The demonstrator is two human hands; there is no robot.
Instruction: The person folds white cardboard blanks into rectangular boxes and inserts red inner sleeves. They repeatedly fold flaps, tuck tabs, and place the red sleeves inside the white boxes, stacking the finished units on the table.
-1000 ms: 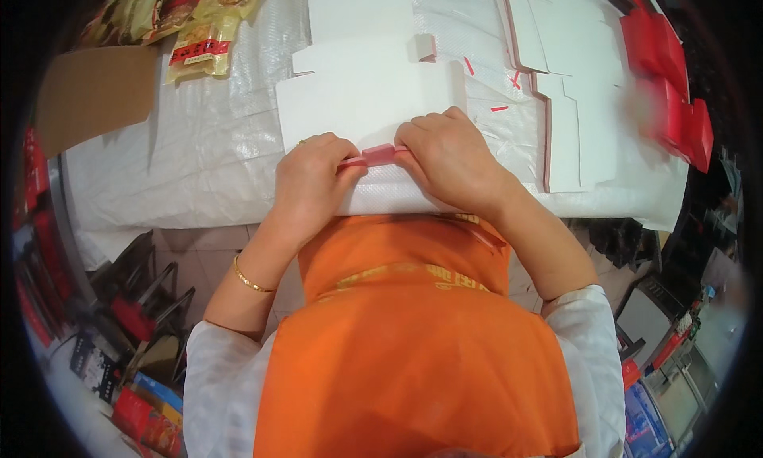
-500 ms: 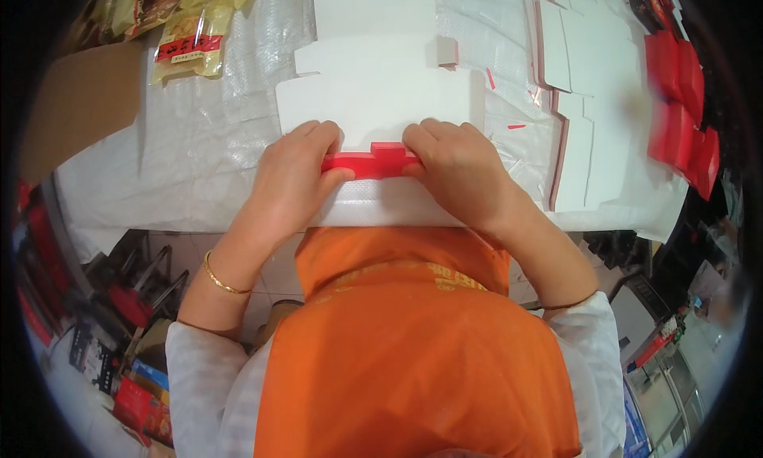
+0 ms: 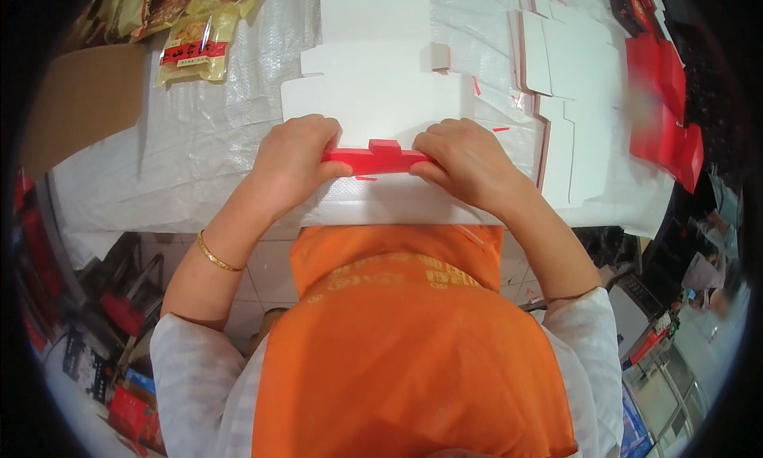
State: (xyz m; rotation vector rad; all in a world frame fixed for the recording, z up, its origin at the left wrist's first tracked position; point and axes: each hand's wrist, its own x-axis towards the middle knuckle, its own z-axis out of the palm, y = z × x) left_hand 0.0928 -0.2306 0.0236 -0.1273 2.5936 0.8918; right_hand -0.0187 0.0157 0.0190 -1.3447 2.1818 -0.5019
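A flat cardboard box blank [image 3: 373, 100], white inside, lies on the table in front of me. Its near edge is folded up, showing a red outer side with a small red tab standing at the middle. My left hand [image 3: 298, 160] grips the left end of this red flap, thumb on the near side and fingers curled over the white face. At the right end my right hand [image 3: 461, 160] pinches the same flap in the same way. A thin red paper scrap lies just below the flap, between the hands.
White woven plastic sheeting [image 3: 199, 148] covers the table. Yellow food packets [image 3: 195, 49] and a brown cardboard piece [image 3: 95, 100] lie at the left. More flat white blanks [image 3: 568, 148] are stacked at the right, beside red folded card pieces [image 3: 660, 116]. Small red scraps lie around.
Both hands keep their hold on the flap. A thin red scrap now shows just below it. The view has shifted slightly, so the stacked blanks appear further left.
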